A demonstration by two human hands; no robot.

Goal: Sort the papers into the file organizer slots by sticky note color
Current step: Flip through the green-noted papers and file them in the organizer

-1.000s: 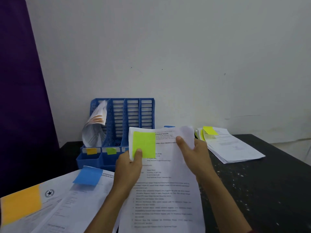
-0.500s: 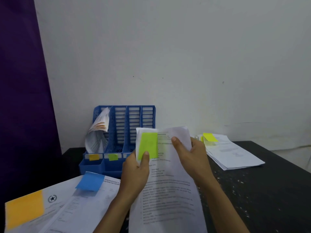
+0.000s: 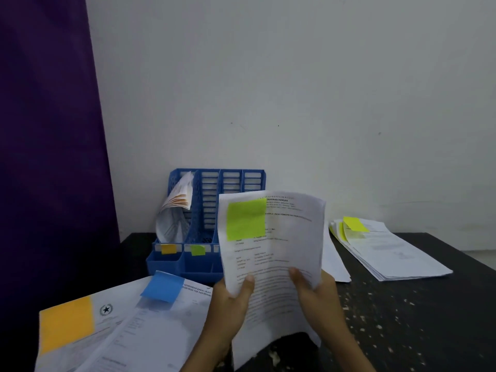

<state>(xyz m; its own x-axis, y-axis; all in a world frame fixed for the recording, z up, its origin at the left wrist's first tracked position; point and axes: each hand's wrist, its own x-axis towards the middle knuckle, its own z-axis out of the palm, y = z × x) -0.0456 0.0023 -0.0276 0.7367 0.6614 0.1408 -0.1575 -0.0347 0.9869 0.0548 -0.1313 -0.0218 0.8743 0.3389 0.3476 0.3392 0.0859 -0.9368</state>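
I hold a printed paper [image 3: 284, 245] upright in front of me, with a green sticky note [image 3: 245, 219] at its top left. My left hand [image 3: 232, 299] grips its left edge, thumb on the front. My right hand [image 3: 318, 291] grips its right side lower down. Behind it stands the blue file organizer [image 3: 214, 210]. An orange label [image 3: 168, 248] and a green label [image 3: 198, 249] mark its two left slots. Curled papers [image 3: 174, 210] fill the leftmost slot. The organizer's right slots are partly hidden by the held paper.
On the black table [image 3: 416, 318], papers with an orange note [image 3: 65, 322] and a blue note [image 3: 162, 286] lie at the front left. A stack with a yellow note [image 3: 354, 224] lies at the back right. A purple curtain [image 3: 48, 130] hangs on the left.
Both hands have slid down the paper from its top to its middle. The paper now stands higher and more upright, covering more of the organizer.
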